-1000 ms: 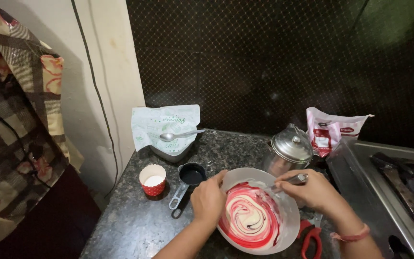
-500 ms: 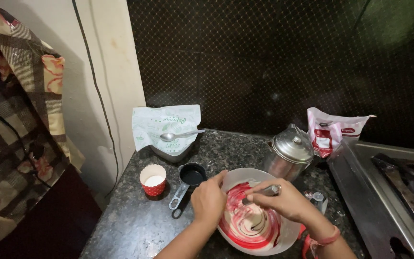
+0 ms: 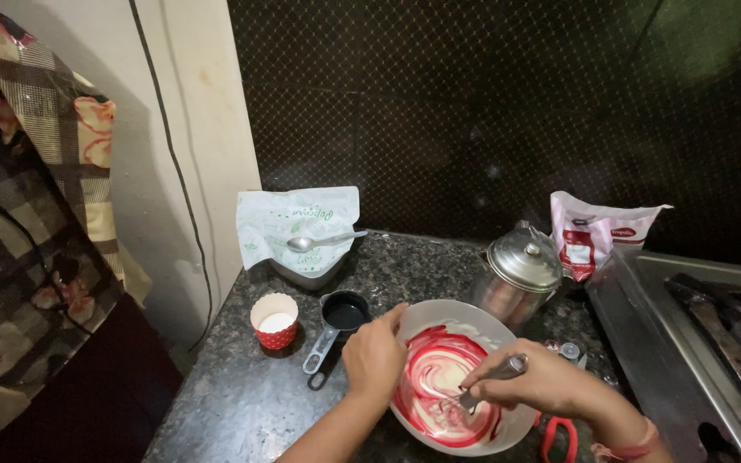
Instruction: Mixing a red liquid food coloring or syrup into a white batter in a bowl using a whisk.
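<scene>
Right hand [image 3: 535,386] grip closed on whisk [image 3: 486,381]; left hand [image 3: 375,360] steadies bowl [image 3: 448,313].

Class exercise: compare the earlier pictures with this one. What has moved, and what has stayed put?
The right hand, gripping the metal whisk, swung from the bowl's far right edge in over the red-streaked batter. The left hand kept holding the bowl's rim. The red paper cup and measuring cup stayed put.

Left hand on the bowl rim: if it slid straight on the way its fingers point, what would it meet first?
The left hand points up and away, along the white bowl's far-left rim. Straight on, it would probably meet the steel lidded pot first, though depth is hard to judge; the black measuring cup sits just left of that line.
</scene>
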